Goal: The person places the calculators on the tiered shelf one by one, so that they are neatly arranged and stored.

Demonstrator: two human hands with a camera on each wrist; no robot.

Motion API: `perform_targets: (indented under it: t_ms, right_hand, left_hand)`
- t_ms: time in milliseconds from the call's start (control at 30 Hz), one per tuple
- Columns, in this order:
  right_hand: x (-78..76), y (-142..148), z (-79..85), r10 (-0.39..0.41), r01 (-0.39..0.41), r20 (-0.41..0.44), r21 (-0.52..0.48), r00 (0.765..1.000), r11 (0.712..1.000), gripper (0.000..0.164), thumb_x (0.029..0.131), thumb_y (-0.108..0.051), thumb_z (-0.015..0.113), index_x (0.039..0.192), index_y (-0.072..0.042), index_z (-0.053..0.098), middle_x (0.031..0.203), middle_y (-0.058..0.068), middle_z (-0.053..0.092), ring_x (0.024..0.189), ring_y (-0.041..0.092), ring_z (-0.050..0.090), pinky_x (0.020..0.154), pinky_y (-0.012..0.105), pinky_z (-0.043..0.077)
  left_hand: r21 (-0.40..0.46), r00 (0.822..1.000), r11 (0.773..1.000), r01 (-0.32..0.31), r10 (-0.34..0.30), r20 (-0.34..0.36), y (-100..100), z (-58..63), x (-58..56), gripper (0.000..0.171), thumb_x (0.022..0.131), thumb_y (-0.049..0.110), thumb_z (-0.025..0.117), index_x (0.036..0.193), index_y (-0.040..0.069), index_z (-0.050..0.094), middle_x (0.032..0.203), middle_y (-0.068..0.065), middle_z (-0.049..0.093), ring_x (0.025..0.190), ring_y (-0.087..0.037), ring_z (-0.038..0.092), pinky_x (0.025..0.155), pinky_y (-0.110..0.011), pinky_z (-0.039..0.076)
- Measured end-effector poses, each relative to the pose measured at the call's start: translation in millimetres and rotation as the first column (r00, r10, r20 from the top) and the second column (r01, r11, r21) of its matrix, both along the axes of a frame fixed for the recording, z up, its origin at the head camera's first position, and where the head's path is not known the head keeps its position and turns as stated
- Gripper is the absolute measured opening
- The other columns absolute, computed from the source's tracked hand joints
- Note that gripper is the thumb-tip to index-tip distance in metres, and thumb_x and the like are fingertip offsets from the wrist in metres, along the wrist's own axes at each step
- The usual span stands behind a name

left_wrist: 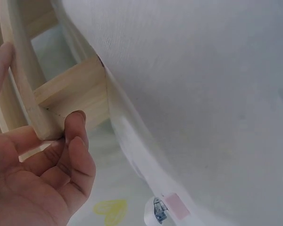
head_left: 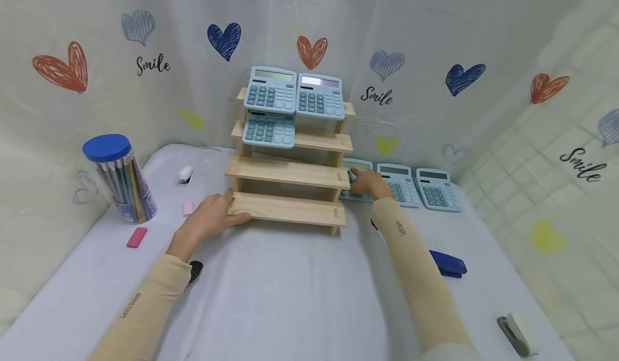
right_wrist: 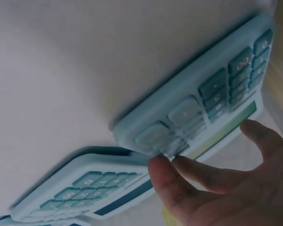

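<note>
A four-step wooden shelf (head_left: 287, 172) stands at the middle of the table. My left hand (head_left: 210, 216) grips the left end of its lowest board, thumb along the front and the other fingers curled behind the end, as the left wrist view shows. Two light blue calculators sit on the top step, one of them at right (head_left: 319, 96); a third calculator (head_left: 268, 130) is on the step below. My right hand (head_left: 369, 185) is over the nearest calculator (right_wrist: 198, 94) right of the shelf, fingers spread, fingertips at its display side and corner.
Two more calculators, a middle one (head_left: 400, 183) and an outer one (head_left: 437, 190), lie to the right. A blue stapler (head_left: 447, 263) and a white stapler (head_left: 517, 335) are nearer. Leftward are a pencil jar (head_left: 121, 181), erasers (head_left: 137, 237) and a small white stapler (head_left: 186, 175).
</note>
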State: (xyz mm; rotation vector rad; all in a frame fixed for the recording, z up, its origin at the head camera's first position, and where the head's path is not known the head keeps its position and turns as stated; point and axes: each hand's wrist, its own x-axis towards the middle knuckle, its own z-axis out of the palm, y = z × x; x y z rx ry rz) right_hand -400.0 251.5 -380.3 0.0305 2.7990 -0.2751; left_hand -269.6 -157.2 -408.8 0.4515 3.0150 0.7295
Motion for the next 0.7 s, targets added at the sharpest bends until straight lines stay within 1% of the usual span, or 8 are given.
perform_targets:
  t_ms: [100,233,300,400,500,567,700]
  right_hand:
    - [1.0,1,-4.1,-0.03,0.03,0.013,0.001,0.999,1.0,0.085,0.095,-0.06,0.051,0.163,-0.026,0.013,0.164,0.034,0.009,0.149,0.062,0.0,0.109,0.079,0.023]
    - [0.6,2,-7.7,-0.061,0.061,0.025,-0.007,0.998,0.998,0.087,0.095,-0.06,0.051,0.163,-0.026,0.009,0.162,0.038,0.001,0.148,0.063,-0.003,0.109,0.078,0.026]
    - [0.8,1,-8.6,-0.081,0.081,0.041,-0.013,0.996,0.997,0.09,0.094,-0.062,0.051,0.163,-0.025,0.006,0.161,0.04,-0.001,0.147,0.064,-0.001,0.109,0.077,0.028]
    - [3.2,0,-10.9,-0.123,0.125,0.059,-0.03,0.991,0.992,0.096,0.092,-0.066,0.052,0.163,-0.025,0.004,0.161,0.04,-0.002,0.147,0.065,0.002,0.109,0.078,0.026]
    - [4.6,-2,-15.3,-0.141,0.143,0.059,-0.018,0.988,0.99,0.101,0.089,-0.069,0.055,0.163,-0.025,0.002,0.161,0.04,0.001,0.146,0.064,0.008,0.108,0.078,0.027]
    - [4.8,-3,-17.1,-0.131,0.132,0.048,-0.007,0.99,0.991,0.103,0.087,-0.07,0.056,0.163,-0.024,0.003,0.161,0.04,0.004,0.147,0.063,0.011,0.109,0.077,0.027]
    - [4.3,-4,-15.3,-0.075,0.075,0.017,0.031,0.997,0.997,0.106,0.085,-0.071,0.059,0.163,-0.02,0.008,0.159,0.043,0.008,0.145,0.063,0.018,0.108,0.074,0.032]
  left_hand:
    - [-0.006,1.0,1.0,0.004,-0.004,-0.012,1,0.2,-0.4,0.086,0.092,0.049,0.068,0.143,-0.014,0.04,0.118,-0.039,0.061,0.106,-0.048,0.063,0.09,-0.057,0.051]
    - [-0.006,1.0,1.0,0.005,-0.006,-0.012,2,0.8,-0.6,0.084,0.091,0.048,0.069,0.141,-0.014,0.042,0.116,-0.038,0.062,0.101,-0.045,0.064,0.086,-0.056,0.052]
    - [-0.001,1.0,1.0,0.007,-0.007,-0.01,2,0.5,-0.4,0.082,0.091,0.048,0.07,0.14,-0.013,0.043,0.115,-0.037,0.063,0.1,-0.044,0.064,0.085,-0.055,0.052]
    - [0.004,1.0,1.0,0.009,-0.009,-0.004,3,0.3,0.7,0.082,0.091,0.048,0.07,0.139,-0.013,0.044,0.114,-0.037,0.063,0.099,-0.044,0.064,0.085,-0.055,0.052]
    - [0.002,1.0,1.0,0.001,-0.001,0.001,3,-0.3,1.5,0.082,0.091,0.049,0.07,0.139,-0.012,0.044,0.115,-0.036,0.063,0.101,-0.045,0.064,0.086,-0.055,0.052]
    - [-0.003,1.0,1.0,0.0,0.0,0.005,3,-0.2,1.2,0.083,0.091,0.049,0.07,0.14,-0.012,0.044,0.116,-0.037,0.063,0.102,-0.045,0.064,0.086,-0.055,0.052]
    - [-0.008,1.0,1.0,-0.009,0.009,0.017,1,2.7,0.8,0.086,0.092,0.049,0.068,0.144,-0.013,0.04,0.122,-0.039,0.06,0.105,-0.046,0.063,0.088,-0.056,0.051]
